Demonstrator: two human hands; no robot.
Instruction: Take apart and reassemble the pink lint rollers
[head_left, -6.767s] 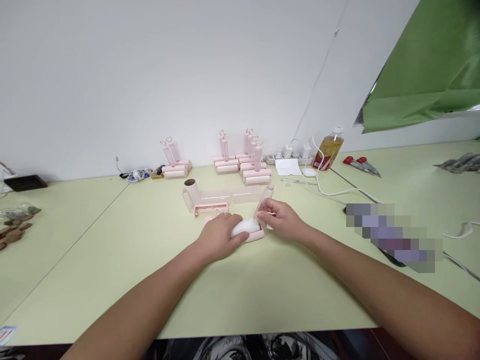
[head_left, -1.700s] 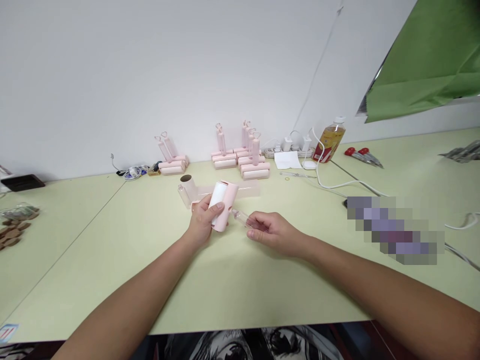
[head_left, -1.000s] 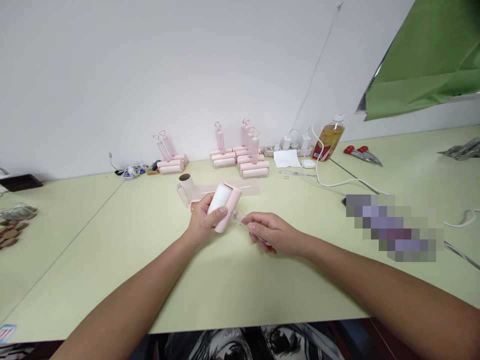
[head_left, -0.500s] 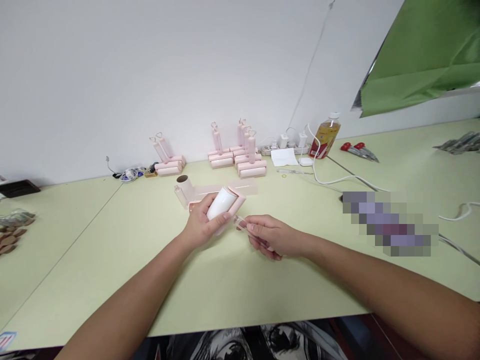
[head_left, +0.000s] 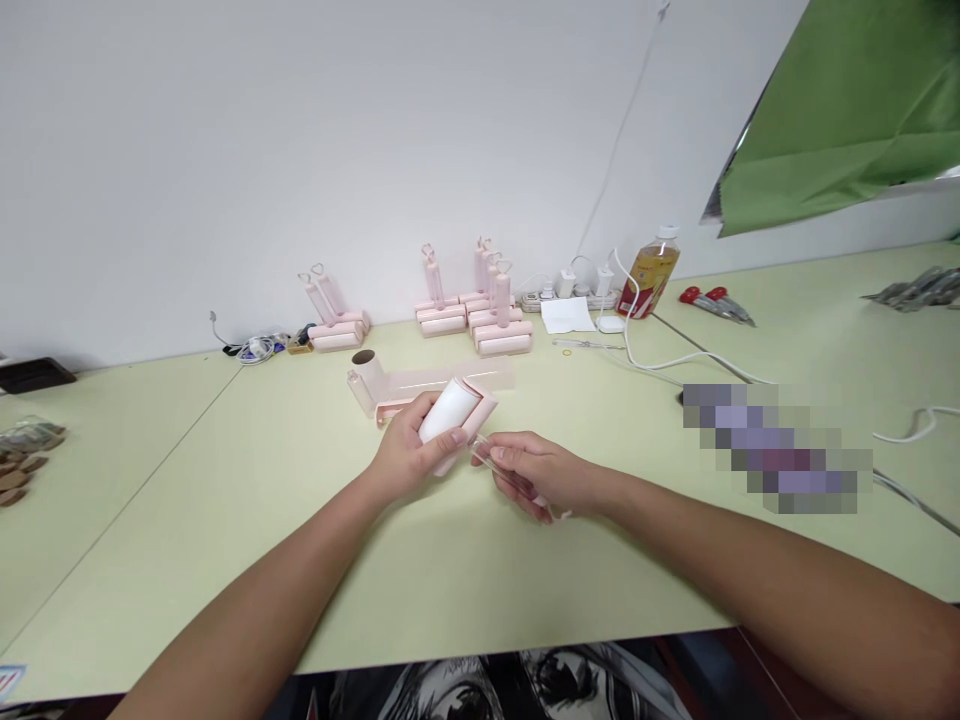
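Note:
My left hand [head_left: 405, 455] is wrapped round a lint roller head [head_left: 452, 408], a white roll in a pale pink case, tilted up to the right. In my right hand [head_left: 544, 472] is a clear, slim handle [head_left: 501, 468], gripped between thumb and fingers. The handle's front end is close to the lower right side of the case; whether they touch I cannot tell. Just behind my left hand lie a pink case part [head_left: 390, 411], another handle [head_left: 358, 390] and an upright roll with a brown core [head_left: 369, 372].
Several pink lint rollers [head_left: 502, 330] stand along the wall with handles up. A translucent pink cover [head_left: 484, 373] lies behind my hands. Farther right are a drink bottle [head_left: 651, 272], a white cable [head_left: 675, 358], a white paper [head_left: 568, 315] and red-tipped tools [head_left: 716, 302].
The lint roller head has turned slightly and moved a little to the right in my left hand. A loop at the handle's rear end now shows below my right hand.

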